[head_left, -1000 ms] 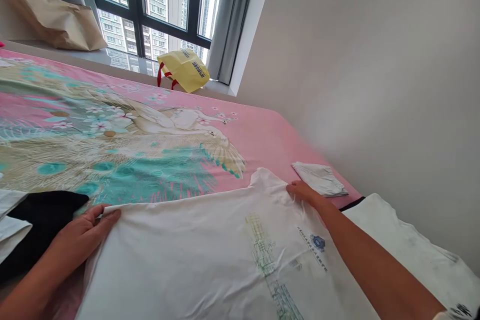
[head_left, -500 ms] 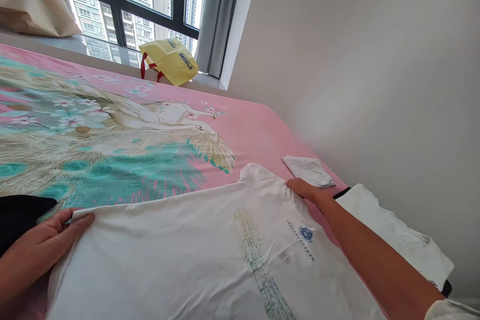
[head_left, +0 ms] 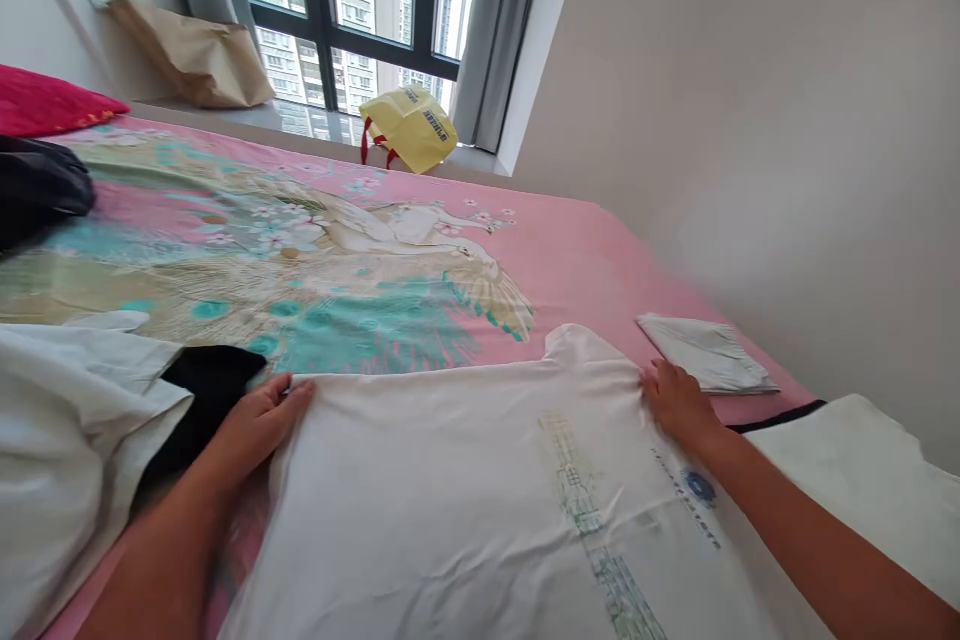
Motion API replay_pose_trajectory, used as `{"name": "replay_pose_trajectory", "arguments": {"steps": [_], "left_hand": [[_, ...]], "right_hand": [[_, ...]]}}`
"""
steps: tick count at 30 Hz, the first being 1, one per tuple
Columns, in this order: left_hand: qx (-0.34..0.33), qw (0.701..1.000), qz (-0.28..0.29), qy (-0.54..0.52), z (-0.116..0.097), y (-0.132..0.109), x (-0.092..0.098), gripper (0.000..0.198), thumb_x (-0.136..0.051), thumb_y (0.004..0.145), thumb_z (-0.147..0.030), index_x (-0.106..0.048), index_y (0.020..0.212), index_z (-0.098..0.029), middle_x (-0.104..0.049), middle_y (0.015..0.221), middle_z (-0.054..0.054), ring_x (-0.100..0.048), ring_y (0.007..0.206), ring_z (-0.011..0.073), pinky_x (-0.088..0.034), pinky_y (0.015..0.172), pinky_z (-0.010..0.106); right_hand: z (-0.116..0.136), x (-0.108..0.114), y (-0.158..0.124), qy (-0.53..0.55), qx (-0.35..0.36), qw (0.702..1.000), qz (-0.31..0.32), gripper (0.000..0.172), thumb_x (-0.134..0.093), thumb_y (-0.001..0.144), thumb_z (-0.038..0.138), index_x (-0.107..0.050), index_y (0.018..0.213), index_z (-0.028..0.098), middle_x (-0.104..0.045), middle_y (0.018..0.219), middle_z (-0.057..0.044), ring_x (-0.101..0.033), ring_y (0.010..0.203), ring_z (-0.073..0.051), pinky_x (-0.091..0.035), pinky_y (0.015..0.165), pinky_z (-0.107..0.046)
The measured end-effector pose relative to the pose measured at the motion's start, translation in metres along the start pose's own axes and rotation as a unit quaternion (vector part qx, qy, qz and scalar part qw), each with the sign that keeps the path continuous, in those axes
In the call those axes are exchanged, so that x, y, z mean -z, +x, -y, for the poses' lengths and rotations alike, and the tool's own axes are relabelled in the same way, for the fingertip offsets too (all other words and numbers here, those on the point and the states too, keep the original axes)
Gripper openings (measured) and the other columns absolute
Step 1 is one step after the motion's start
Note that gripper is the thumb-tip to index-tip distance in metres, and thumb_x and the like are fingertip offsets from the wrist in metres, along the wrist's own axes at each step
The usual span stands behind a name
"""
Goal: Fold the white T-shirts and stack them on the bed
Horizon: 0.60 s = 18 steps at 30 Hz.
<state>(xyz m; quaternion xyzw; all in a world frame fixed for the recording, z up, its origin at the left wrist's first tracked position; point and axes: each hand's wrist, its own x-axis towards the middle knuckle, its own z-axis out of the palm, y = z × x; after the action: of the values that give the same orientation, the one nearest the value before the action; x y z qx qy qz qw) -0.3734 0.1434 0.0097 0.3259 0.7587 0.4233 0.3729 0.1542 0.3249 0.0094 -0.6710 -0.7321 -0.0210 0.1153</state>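
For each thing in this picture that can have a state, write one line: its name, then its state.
white T-shirt: spread flat on the bed, print up.
left hand: open, flat on the shirt's left edge.
right hand: open, pressing the shirt's right edge.
small white cloth: folded, lying apart by the wall.
black garment: crumpled, partly under white fabric.
yellow bag: on the sill, lying slumped.

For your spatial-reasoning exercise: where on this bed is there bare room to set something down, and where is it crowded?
Free: the pink sheet between the white T-shirt, the windowsill and the wall, short of the folded cloth. Crowded: the near side, where left hand and right hand press the shirt, with black and white garments at left.
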Motion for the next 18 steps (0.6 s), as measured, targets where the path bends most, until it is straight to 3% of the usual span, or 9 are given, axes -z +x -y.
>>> {"name": "replay_pose_trajectory", "arguments": {"steps": [3,6,8,10,18], "left_hand": [[0.055,0.985,0.107,-0.120,-0.010,-0.015,-0.004,0.052,-0.071,0.061,-0.050,-0.058,0.101,-0.019,-0.067,0.074,0.002,-0.063,0.064,0.0206,-0.049,0.053,0.028],[0.072,0.979,0.102,-0.162,-0.013,-0.020,-0.005,0.044,-0.072,0.062,-0.046,-0.060,0.096,-0.020,-0.064,0.065,0.000,-0.062,0.058,0.0193,-0.048,0.050,0.027],[0.055,0.982,0.069,-0.169,-0.013,-0.019,-0.004,0.039,-0.068,0.066,-0.045,-0.060,0.095,-0.020,-0.063,0.062,-0.002,-0.059,0.053,0.0166,-0.046,0.047,0.025],[0.025,0.985,0.047,-0.162,-0.011,-0.015,-0.005,0.035,-0.064,0.071,-0.045,-0.059,0.096,-0.021,-0.062,0.062,-0.003,-0.057,0.052,0.0142,-0.045,0.046,0.023],[-0.015,0.986,0.037,-0.160,-0.005,-0.014,-0.012,0.036,-0.060,0.073,-0.043,-0.061,0.093,-0.014,-0.060,0.061,-0.003,-0.052,0.050,0.0108,-0.041,0.046,0.020]], "right_hand": [[0.059,0.001,-0.034,0.084,0.194,0.977,-0.033,0.044,-0.035,0.090,0.038,-0.046,0.127,0.016,-0.048,0.131,-0.013,-0.038,0.126,-0.026,-0.030,0.106,-0.041],[0.116,0.000,-0.072,0.118,0.350,0.927,0.066,0.047,-0.037,0.091,0.041,-0.040,0.135,0.025,-0.038,0.142,-0.004,-0.028,0.134,-0.023,-0.023,0.111,-0.043],[0.139,-0.005,-0.088,0.101,0.378,0.912,0.122,0.052,-0.037,0.091,0.043,-0.031,0.141,0.028,-0.030,0.147,-0.003,-0.023,0.137,-0.024,-0.018,0.112,-0.048],[0.147,-0.011,-0.095,0.082,0.374,0.914,0.138,0.056,-0.035,0.092,0.045,-0.023,0.144,0.028,-0.023,0.150,-0.004,-0.019,0.138,-0.024,-0.016,0.112,-0.051],[0.141,-0.021,-0.098,0.046,0.372,0.922,0.098,0.056,-0.031,0.092,0.047,-0.022,0.144,0.027,-0.021,0.151,-0.003,-0.015,0.139,-0.022,-0.015,0.112,-0.050]]}}
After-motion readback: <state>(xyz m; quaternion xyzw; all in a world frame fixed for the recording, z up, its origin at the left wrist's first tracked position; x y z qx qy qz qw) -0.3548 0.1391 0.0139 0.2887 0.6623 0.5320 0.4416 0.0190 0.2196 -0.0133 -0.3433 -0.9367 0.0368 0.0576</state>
